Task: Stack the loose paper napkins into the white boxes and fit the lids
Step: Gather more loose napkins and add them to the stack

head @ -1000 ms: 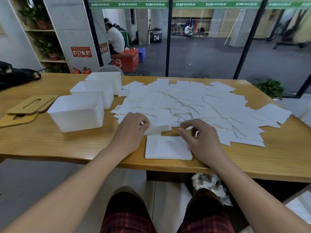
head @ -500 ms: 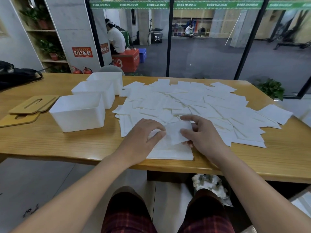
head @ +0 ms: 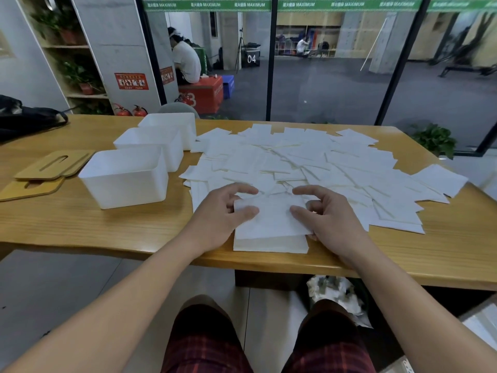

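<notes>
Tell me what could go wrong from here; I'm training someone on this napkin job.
The small stack sits at the table's near edge, so a nudge could send napkins to the floor. Both hands, left and right, pinch only the top napkin, which may land crooked.

"MAXIMUM" on green banner (head: 295, 4); "04" on black box (head: 251, 58)
</notes>
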Tool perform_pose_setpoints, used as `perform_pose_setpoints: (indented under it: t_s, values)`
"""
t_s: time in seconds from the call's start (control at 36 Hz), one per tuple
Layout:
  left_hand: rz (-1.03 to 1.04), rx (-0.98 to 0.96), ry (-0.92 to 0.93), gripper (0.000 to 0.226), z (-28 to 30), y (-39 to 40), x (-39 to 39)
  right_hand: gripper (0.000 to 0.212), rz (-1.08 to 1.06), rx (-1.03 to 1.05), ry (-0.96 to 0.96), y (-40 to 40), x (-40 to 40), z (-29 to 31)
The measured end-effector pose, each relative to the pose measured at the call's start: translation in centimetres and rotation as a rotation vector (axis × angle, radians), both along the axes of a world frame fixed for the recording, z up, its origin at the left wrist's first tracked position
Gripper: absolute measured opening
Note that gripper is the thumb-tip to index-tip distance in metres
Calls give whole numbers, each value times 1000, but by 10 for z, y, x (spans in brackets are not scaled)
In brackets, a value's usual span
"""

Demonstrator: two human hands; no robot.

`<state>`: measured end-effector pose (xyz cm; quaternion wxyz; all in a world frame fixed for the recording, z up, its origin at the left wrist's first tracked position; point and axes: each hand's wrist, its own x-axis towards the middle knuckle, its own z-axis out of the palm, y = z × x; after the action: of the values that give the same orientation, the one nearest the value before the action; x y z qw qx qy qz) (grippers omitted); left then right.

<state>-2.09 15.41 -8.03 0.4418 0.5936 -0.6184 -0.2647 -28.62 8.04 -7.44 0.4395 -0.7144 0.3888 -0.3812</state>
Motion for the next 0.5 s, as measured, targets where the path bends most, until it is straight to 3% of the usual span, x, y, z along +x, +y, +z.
perform_pose_setpoints:
  t_s: [0.31,0.5]
  values:
    - [113,2,-171,32,-10,8,-7,42,-49,-250,356,8,1,-13]
    - [146,-70,-324,26,-14,6,-2,29,-61,-316,386,7,0,-15]
